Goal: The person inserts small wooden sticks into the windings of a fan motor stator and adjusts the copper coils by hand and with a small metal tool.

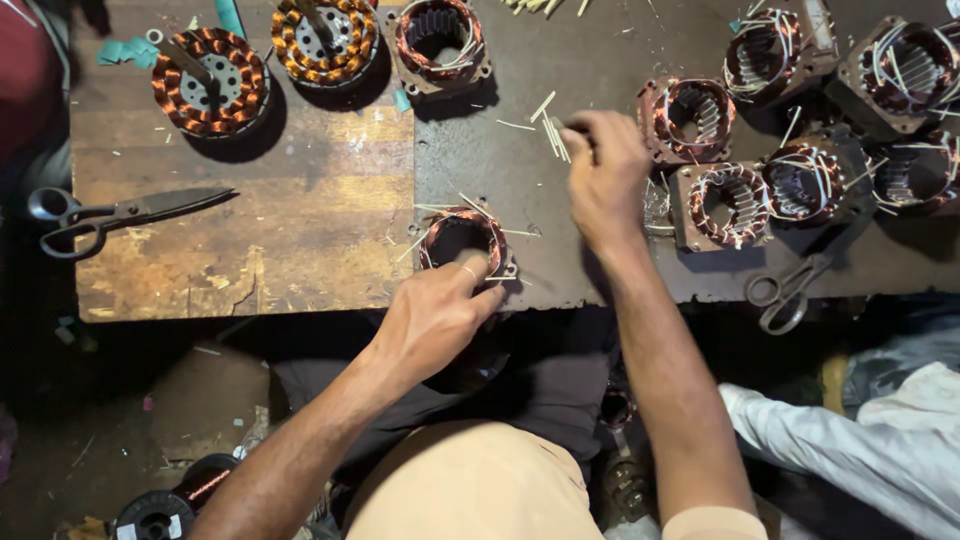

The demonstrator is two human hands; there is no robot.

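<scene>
— Hands first: what are they doing?

— Left hand (432,318) is resting on the near rim of a small copper-wound stator (462,240) at the lower middle of the frame, on the metal plate (520,160). Its fingers are curled together, and the thumb is pressing on the winding.

— And the other one?

— Right hand (605,175) is hovering right of centre, fingertips pinching thin pale sticks (556,136). More such sticks are lying beside it.

— What is lying around?

— 3 wound stators are sitting in the upper left, 2 on the wooden board (250,240). Black scissors (110,215) are lying at the left edge. Grey scissors (790,290) are lying lower right, under a group of stators (800,180).
</scene>
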